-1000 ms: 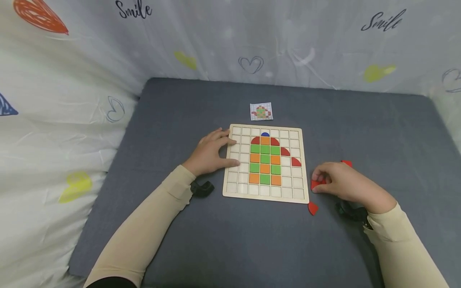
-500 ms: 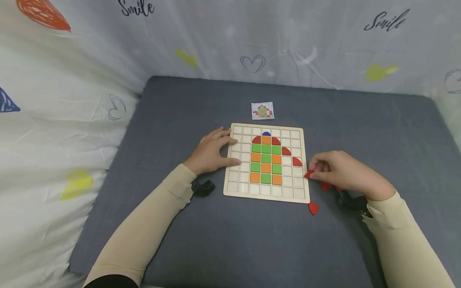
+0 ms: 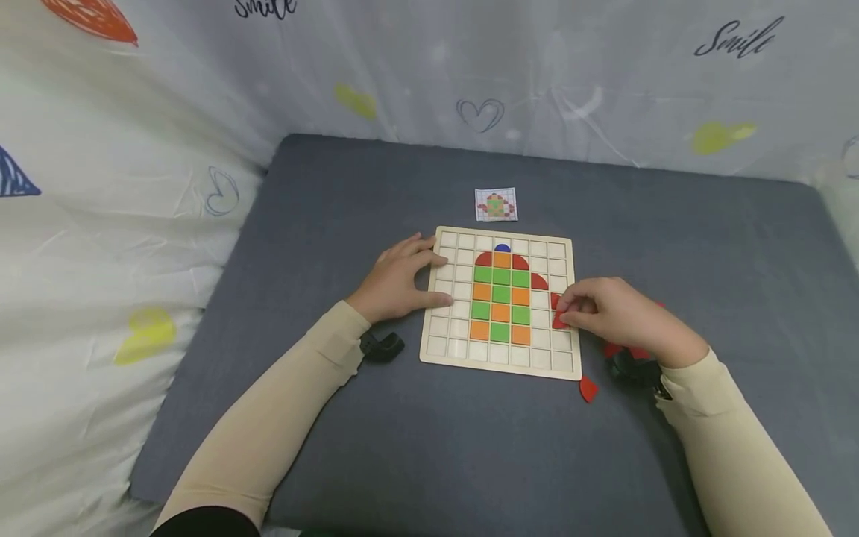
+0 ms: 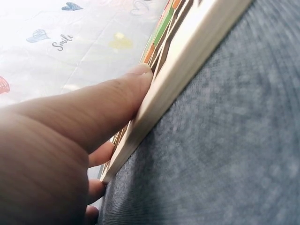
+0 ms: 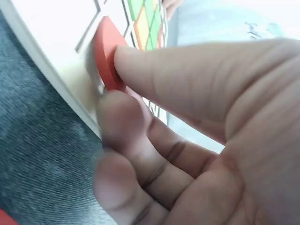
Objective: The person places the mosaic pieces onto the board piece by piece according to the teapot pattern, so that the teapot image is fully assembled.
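Note:
A square wooden grid board point(image 3: 478, 350) lies on the table, with green, orange, red and blue pieces set in its cells. My left hand point(image 3: 394, 285) rests at the board's left edge, its thumb on the rim and its fingers spread further up; the left wrist view shows the thumb point(image 4: 117, 96) against the wooden edge. Over the right-hand column, my right hand point(image 3: 614, 313) pinches a red quarter-circle piece point(image 5: 107, 51) between thumb and fingertips. That piece is tilted, just below another red piece point(image 3: 555, 300) that the fingers partly cover.
Beyond the board lies a small printed pattern card point(image 3: 496, 205). One loose red piece point(image 3: 588, 389) lies by the board's lower right corner. More red pieces point(image 3: 612, 348) lie partly hidden beneath my right wrist. A printed curtain point(image 3: 416, 74) hangs behind the table.
My right hand has picked up a red quarter-circle piece from the table right of the board and carried it left over the right-hand column. My left hand has stayed at the board's edge.

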Action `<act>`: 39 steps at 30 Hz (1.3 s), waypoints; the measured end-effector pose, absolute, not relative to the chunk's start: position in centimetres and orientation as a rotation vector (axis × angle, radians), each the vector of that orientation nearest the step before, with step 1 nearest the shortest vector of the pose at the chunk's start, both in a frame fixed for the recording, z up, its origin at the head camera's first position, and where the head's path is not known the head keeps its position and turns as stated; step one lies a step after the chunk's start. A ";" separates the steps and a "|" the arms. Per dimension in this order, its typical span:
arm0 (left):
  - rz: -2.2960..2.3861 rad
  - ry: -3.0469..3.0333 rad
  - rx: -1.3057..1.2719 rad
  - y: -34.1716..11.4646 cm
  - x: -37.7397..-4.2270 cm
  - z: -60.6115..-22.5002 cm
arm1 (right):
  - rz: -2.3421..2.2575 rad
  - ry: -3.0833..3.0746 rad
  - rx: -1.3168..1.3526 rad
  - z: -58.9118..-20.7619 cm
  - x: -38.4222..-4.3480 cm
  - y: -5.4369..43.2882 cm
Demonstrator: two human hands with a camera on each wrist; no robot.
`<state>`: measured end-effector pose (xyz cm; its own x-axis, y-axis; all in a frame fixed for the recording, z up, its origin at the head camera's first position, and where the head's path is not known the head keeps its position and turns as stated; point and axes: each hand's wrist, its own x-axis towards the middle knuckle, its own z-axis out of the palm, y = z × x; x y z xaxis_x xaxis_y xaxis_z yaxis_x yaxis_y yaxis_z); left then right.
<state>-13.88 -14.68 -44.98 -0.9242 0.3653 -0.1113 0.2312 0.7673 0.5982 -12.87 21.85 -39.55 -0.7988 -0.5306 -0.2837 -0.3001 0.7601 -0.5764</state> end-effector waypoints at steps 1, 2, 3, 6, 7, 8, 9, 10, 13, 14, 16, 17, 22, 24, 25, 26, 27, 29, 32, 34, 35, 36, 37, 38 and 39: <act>0.882 2.743 0.471 -14.6 -13.9 -45.0 | -0.723 2.538 -0.626 -39.7 -12.7 21.9; 0.881 2.742 0.472 -14.6 -14.0 -44.9 | -0.727 2.557 -0.621 -39.7 -12.6 21.9; 0.881 2.742 0.473 -14.5 -14.0 -44.9 | -0.733 2.577 -0.612 -39.9 -12.4 21.9; 0.881 2.741 0.473 -14.5 -14.0 -44.9 | -0.770 2.632 -0.593 -40.2 -11.8 21.9; 0.881 2.741 0.472 -14.5 -14.0 -44.8 | -0.785 2.644 -0.588 -40.4 -11.6 21.9; 0.882 2.742 0.470 -14.5 -14.0 -44.8 | -0.797 2.653 -0.588 -40.5 -11.4 21.9; 0.884 2.742 0.468 -14.5 -14.0 -44.8 | -0.808 2.659 -0.587 -40.5 -11.2 21.9; 0.885 2.743 0.467 -14.6 -14.0 -44.8 | -0.811 2.664 -0.590 -40.6 -11.0 21.9; 0.892 2.744 0.465 -14.6 -14.0 -44.8 | -0.798 2.678 -0.608 -40.7 -10.5 21.8; 0.894 2.744 0.466 -14.7 -14.0 -44.8 | -0.787 2.685 -0.616 -40.7 -10.4 21.8; 0.896 2.742 0.468 -14.7 -14.0 -44.8 | -0.769 2.702 -0.641 -40.8 -10.3 21.8; 0.895 2.740 0.471 -14.7 -14.0 -44.8 | -0.764 2.710 -0.653 -40.9 -10.2 21.8; 0.885 2.736 0.489 -14.7 -14.0 -44.8 | -0.761 2.746 -0.683 -41.0 -10.1 21.8; 0.885 2.737 0.492 -14.6 -14.0 -44.8 | -0.766 2.753 -0.692 -41.0 -10.0 21.8; 0.884 2.738 0.493 -14.6 -14.0 -44.8 | -0.766 2.756 -0.700 -41.0 -10.0 21.9; 0.885 2.738 0.492 -14.6 -14.0 -44.8 | -0.766 2.756 -0.709 -41.0 -10.0 21.9; 0.884 2.738 0.493 -14.6 -14.0 -44.8 | -0.766 2.756 -0.715 -41.1 -10.0 21.9; 0.889 2.738 0.492 -14.6 -14.0 -44.8 | -0.780 2.749 -0.728 -41.3 -10.1 22.0; 0.893 2.738 0.495 -14.6 -13.9 -44.8 | -0.828 2.732 -0.721 -41.8 -10.2 22.3; 0.895 2.739 0.496 -14.6 -13.9 -44.9 | -0.863 2.723 -0.713 -42.1 -10.4 22.5; 0.895 2.739 0.495 -14.6 -13.9 -44.9 | -0.876 2.720 -0.707 -42.2 -10.4 22.6; 0.894 2.739 0.496 -14.6 -13.9 -44.9 | -0.885 2.719 -0.704 -42.3 -10.5 22.7; 0.892 2.741 0.496 -14.7 -14.0 -44.9 | -0.889 2.720 -0.702 -42.3 -10.5 22.7; 0.889 2.741 0.494 -14.7 -14.0 -44.9 | -0.889 2.722 -0.698 -42.3 -10.5 22.6; 0.886 2.743 0.494 -14.7 -14.0 -45.0 | -0.889 2.725 -0.693 -42.3 -10.5 22.6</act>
<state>-14.00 -14.68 -44.97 -0.9201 0.3784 -0.1012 0.2476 0.7622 0.5982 -10.48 22.63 -42.34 -0.8719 -0.4882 -0.0368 -0.3726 0.7105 -0.5969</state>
